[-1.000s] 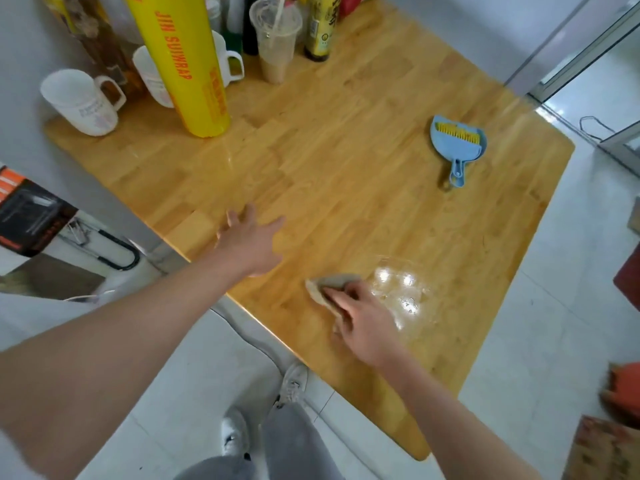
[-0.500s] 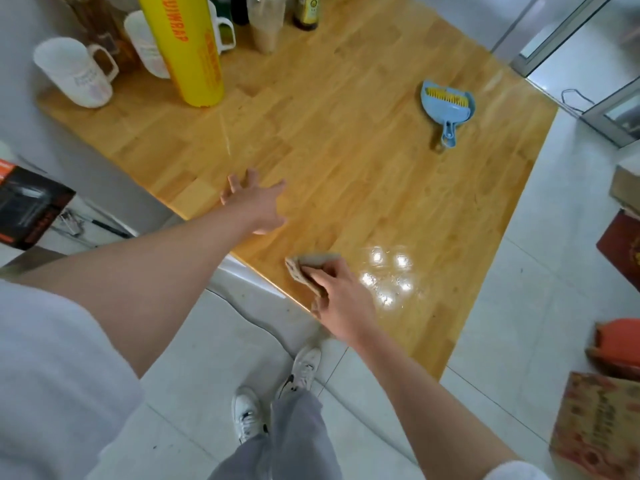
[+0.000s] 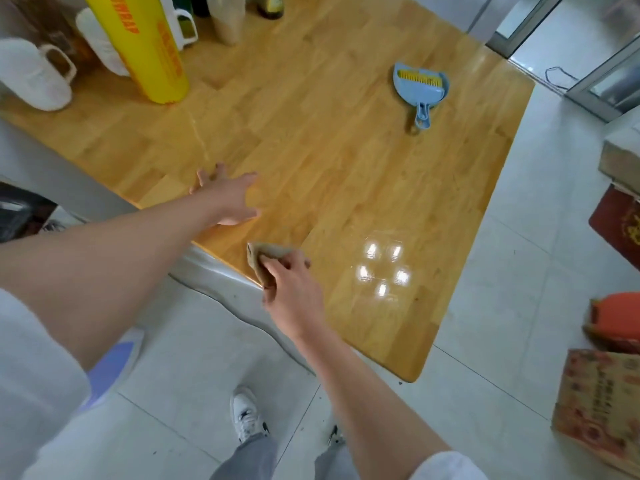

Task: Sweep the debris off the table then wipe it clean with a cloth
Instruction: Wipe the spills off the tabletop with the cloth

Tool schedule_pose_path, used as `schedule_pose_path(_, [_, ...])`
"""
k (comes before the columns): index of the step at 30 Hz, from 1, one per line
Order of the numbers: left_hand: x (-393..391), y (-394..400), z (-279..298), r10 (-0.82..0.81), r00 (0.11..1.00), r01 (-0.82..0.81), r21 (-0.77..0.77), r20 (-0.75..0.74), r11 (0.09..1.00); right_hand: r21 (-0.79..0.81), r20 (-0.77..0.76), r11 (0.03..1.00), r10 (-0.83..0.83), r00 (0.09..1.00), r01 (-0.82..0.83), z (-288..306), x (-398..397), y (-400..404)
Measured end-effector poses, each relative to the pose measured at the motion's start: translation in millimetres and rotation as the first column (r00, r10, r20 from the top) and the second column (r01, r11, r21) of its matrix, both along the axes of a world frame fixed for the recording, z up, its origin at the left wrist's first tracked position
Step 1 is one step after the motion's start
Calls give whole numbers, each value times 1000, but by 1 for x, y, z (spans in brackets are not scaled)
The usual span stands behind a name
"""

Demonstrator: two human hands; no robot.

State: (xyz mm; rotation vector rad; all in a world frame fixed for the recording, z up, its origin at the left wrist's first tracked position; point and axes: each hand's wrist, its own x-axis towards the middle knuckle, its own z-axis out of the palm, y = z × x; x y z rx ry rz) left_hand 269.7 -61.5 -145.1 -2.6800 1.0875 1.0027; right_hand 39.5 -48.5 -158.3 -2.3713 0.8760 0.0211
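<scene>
In the head view, the right hand holds the cloth in a curled grip at the table's near edge. The left hand rests flat nearby, grip wide. The dustpan lies toward the far right corner.

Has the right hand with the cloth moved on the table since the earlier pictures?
Yes. The right hand has slid the cloth toward the table's near edge on the person's left side; earlier it lay further in.
</scene>
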Motion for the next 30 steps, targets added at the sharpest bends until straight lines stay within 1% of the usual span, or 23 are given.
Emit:
schedule_pose_path(2, [1,0,-3,2,1000,-2,1,-3,1000,-5,2,999,39,999,-39,0,-42,-16])
schedule_pose_path(3, [1,0,-3,1,1000,-1,0,-4,1000,-8,-25,1000,7,1000,-7,0,-73,-30])
schedule_pose_path(4, [1,1,-3,-1,1000,1,0,-5,1000,-13,-56,997,-78,995,77,-2,-108,-47])
schedule_pose_path(5, [1,1,-2,-2,1000,2,3,-4,1000,1,-72,977,-212,975,212,0,-140,-63])
schedule_pose_path(6, [0,2,-1,4,1000,-4,11,2,1000,3,-71,940,-340,938,341,1,-165,-76])
schedule_pose_path(7, [-2,2,1,9,1000,-10,25,15,1000,-8,-75,900,-435,897,436,0,-182,-83])
schedule_pose_path(8, [-5,4,1,26,999,-27,26,37,999,-24,-85,876,-483,872,483,-2,-187,-82])
schedule_pose_path(9, [-17,5,3,51,995,-50,-5,82,999,-13,-85,877,-479,874,479,-3,-189,-76])
schedule_pose_path(10, [-33,5,3,72,988,-63,-64,140,996,17,-67,905,-423,904,425,-3,-187,-66])
schedule_pose_path(11, [-56,7,3,72,981,-48,-138,179,989,65,-50,943,-323,945,325,-5,-188,-55])
schedule_pose_path(12, [-85,6,3,56,981,-17,-205,186,979,118,-33,975,-188,982,190,-2,-194,-50])
schedule_pose_path(14, [-140,3,0,-17,993,48,-264,118,963,189,-19,982,37,999,-32,-1,-205,-55])
schedule_pose_path(15, [-170,-1,2,-53,995,73,-256,83,964,164,-33,982,106,994,-99,3,-213,-69])
schedule_pose_path(16, [-192,-6,2,-74,996,83,-236,48,968,105,-58,985,142,988,-136,7,-216,-85])
schedule_pose_path(18, [-220,-13,4,-77,997,78,-172,9,982,-8,-97,993,113,989,-114,10,-212,-119])
schedule_pose_path(19, [-230,-18,6,-75,997,76,-137,13,988,-48,-109,994,97,989,-103,12,-209,-138])
schedule_pose_path(22, [-232,-19,9,-89,996,90,-72,7,993,-142,-137,983,99,986,-118,11,-189,-166])
schedule_pose_path(25, [-230,-20,10,-79,997,78,-51,-4,996,-183,-149,971,125,981,-151,12,-196,-154])
schedule_pose_path(28, [-232,-20,12,-69,998,69,-47,2,997,-195,-23,959,206,978,-207,13,-221,-123])
schedule_pose_path(30, [-234,-18,13,-72,997,73,-43,19,996,-187,-27,958,214,976,-215,11,-230,-114])
